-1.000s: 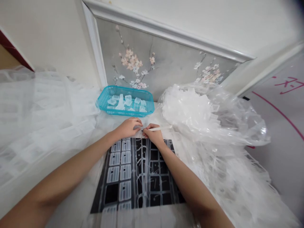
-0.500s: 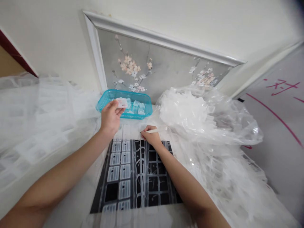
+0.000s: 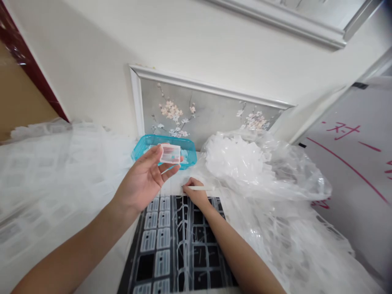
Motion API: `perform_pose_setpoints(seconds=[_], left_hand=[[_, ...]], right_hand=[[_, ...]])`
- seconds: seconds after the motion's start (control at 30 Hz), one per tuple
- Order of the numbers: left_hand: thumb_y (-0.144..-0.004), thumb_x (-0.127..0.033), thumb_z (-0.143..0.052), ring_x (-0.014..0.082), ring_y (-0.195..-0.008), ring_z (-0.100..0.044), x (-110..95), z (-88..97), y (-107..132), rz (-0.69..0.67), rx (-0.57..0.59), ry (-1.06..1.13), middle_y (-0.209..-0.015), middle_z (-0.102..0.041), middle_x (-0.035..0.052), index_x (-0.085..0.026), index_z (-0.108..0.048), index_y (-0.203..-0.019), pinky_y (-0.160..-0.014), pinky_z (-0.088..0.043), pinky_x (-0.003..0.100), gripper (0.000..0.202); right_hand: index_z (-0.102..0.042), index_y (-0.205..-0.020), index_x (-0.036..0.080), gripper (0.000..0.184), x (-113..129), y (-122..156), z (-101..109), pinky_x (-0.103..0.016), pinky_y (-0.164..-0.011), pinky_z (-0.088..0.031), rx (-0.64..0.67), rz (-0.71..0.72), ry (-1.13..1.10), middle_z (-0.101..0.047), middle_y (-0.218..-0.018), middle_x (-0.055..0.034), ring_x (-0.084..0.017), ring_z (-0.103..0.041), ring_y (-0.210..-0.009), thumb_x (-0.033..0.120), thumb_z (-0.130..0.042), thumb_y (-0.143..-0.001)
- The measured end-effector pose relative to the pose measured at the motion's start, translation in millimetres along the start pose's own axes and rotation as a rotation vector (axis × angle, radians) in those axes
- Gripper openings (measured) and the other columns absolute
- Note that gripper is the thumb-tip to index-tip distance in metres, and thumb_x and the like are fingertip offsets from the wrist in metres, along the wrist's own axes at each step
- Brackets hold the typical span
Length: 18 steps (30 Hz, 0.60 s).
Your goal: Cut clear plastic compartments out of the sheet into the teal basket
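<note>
My left hand [image 3: 143, 179] is raised in front of me, palm up, pinching a small clear plastic piece [image 3: 170, 153] between thumb and fingertips. It hovers just in front of a turquoise basket [image 3: 189, 146] with more such clear pieces. My right hand [image 3: 195, 193] rests on the table at the top edge of a black mat [image 3: 180, 245], closed round a thin white stick-like tool [image 3: 200, 188]. A perforated clear plastic sheet with small rectangular pieces lies over the mat.
A big crumpled clear bag of white plastic scraps [image 3: 245, 159] sits right of the basket. Heaps of translucent sheets [image 3: 45, 171] fill the left side and trail down the right. A framed blossom picture [image 3: 208, 110] leans on the wall behind. A whiteboard with red marks [image 3: 352, 163] stands at right.
My left hand left the mat, reached to the basket, then lifted a clear piece up toward me. My right hand stayed put with the tool. The camera tilted upward.
</note>
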<state>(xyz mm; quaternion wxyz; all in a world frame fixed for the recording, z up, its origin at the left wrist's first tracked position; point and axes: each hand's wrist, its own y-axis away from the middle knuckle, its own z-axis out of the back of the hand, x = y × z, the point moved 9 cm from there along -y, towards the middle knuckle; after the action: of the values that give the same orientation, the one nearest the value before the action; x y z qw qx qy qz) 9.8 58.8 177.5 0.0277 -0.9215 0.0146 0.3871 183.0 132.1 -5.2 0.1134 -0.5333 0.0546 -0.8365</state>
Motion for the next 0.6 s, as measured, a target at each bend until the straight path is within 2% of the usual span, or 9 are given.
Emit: perform_pose_setpoints(seconds=[0.1,0.23,0.33,0.37,0.43,0.47,0.53,0.57,0.6], left_hand=[[-0.087,-0.026,-0.067,0.0226,-0.092,-0.072,-2,-3.0,7,0.017,0.007,0.016,-0.099,-0.072,0.0046,-0.018,-0.067,-0.099,-0.069,-0.062,0.026,0.014],[-0.084,-0.027,-0.07,0.0217,-0.089,-0.072,-4,-14.4,15,0.022,0.089,0.002,-0.096,-0.072,0.0052,-0.018,-0.068,-0.098,-0.069,-0.062,0.024,0.016],[-0.082,-0.028,-0.073,0.0223,-0.094,-0.071,-8,-11.6,2,-0.044,0.126,-0.03,-0.099,-0.072,0.006,-0.018,-0.068,-0.099,-0.074,-0.061,0.025,0.02],[-0.082,-0.027,-0.073,0.0225,-0.098,-0.07,-10,-4.3,-9,-0.088,0.114,-0.034,-0.103,-0.071,0.0064,-0.019,-0.067,-0.1,-0.079,-0.06,0.027,0.021],[-0.08,-0.022,-0.074,0.0223,-0.11,-0.064,-14,22.0,-38,-0.179,0.031,-0.031,-0.114,-0.067,0.0064,-0.02,-0.066,-0.102,-0.091,-0.056,0.032,0.024],[-0.078,-0.018,-0.074,0.0225,-0.113,-0.062,-11,40.0,-54,-0.165,-0.042,-0.049,-0.118,-0.065,0.0062,-0.022,-0.065,-0.104,-0.095,-0.054,0.037,0.028],[-0.071,-0.013,-0.077,0.0251,-0.117,-0.058,5,84.3,-78,-0.007,-0.298,-0.144,-0.116,-0.064,0.0073,-0.021,-0.063,-0.099,-0.096,-0.052,0.044,0.032],[-0.07,-0.013,-0.076,0.0259,-0.122,-0.054,6,97.2,-84,0.013,-0.364,-0.185,-0.119,-0.063,0.0083,-0.021,-0.063,-0.099,-0.099,-0.049,0.046,0.033],[-0.07,-0.013,-0.076,0.0258,-0.126,-0.051,3,102.5,-87,-0.003,-0.386,-0.218,-0.121,-0.062,0.0086,-0.021,-0.063,-0.1,-0.102,-0.046,0.047,0.034]], right_hand=[[-0.053,-0.064,0.021,0.008,0,0,0,-0.024,-0.058,-0.038,0.001,0.007,0.002,-0.059,-0.057,0.0044,-0.013,-0.052,-0.058,0.022,-0.057,-0.072],[-0.051,-0.064,0.021,0.01,-1,-1,-1,-0.024,-0.058,-0.039,0.0,0.001,-0.024,-0.059,-0.057,0.0041,-0.013,-0.053,-0.057,0.022,-0.057,-0.072],[-0.051,-0.066,0.021,0.01,-6,-2,-3,-0.023,-0.057,-0.039,0.006,-0.012,-0.043,-0.06,-0.057,0.0045,-0.013,-0.053,-0.056,0.022,-0.057,-0.072],[-0.05,-0.066,0.021,0.01,-7,-2,-4,-0.023,-0.056,-0.04,0.012,-0.013,-0.051,-0.06,-0.057,0.0047,-0.013,-0.053,-0.055,0.022,-0.057,-0.073],[-0.05,-0.067,0.022,0.01,-10,-3,-4,-0.023,-0.056,-0.04,0.018,-0.01,-0.06,-0.061,-0.057,0.0047,-0.012,-0.053,-0.053,0.023,-0.057,-0.074],[-0.05,-0.068,0.022,0.01,-10,-3,-4,-0.023,-0.055,-0.041,0.017,-0.008,-0.059,-0.061,-0.058,0.0046,-0.012,-0.054,-0.053,0.024,-0.057,-0.074],[-0.051,-0.068,0.022,0.01,-9,-3,-2,-0.023,-0.055,-0.041,0.009,-0.005,-0.052,-0.062,-0.058,0.0042,-0.012,-0.054,-0.052,0.026,-0.057,-0.075],[-0.051,-0.068,0.022,0.01,-8,-3,-2,-0.023,-0.055,-0.042,0.005,-0.001,-0.049,-0.062,-0.058,0.004,-0.012,-0.054,-0.052,0.026,-0.057,-0.075],[-0.051,-0.069,0.022,0.01,-6,-3,-1,-0.023,-0.054,-0.042,-0.002,0.003,-0.046,-0.063,-0.058,0.004,-0.012,-0.054,-0.051,0.027,-0.057,-0.075]])
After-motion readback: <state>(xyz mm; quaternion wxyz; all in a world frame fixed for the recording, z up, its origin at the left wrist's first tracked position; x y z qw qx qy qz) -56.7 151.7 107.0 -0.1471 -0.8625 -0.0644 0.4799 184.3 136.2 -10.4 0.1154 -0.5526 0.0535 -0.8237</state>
